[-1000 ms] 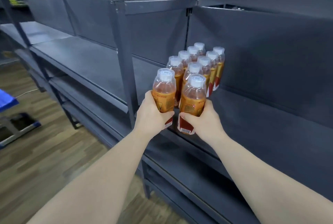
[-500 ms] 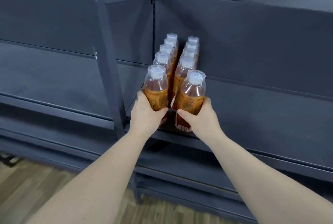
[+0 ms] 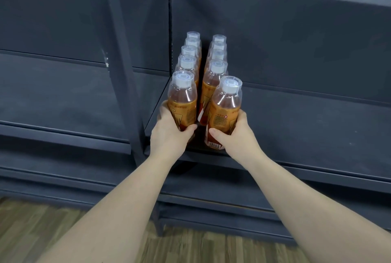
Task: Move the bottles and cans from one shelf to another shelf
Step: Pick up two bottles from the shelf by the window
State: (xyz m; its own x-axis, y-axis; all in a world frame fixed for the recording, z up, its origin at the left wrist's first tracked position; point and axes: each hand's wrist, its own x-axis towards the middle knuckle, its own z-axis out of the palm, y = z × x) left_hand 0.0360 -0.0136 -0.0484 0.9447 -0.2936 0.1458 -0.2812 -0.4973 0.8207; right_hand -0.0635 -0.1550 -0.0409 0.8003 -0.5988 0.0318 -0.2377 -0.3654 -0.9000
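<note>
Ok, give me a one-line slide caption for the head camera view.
Moving stock: left hand and right hand grip the two front bottles of twin rows on a dark shelf.

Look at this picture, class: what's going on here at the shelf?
A person grips two orange-drink bottles at the front of a dark shelf: the left hand holds the left bottle, the right hand the right bottle. Behind them, more such bottles stand upright in two rows running to the back panel.

Shelf: we've got a dark grey metal shelf (image 3: pixel 296 127).
On it: amber bottles (image 3: pixel 213 76), white-capped, upright, two rows running front to back at its left end.
</note>
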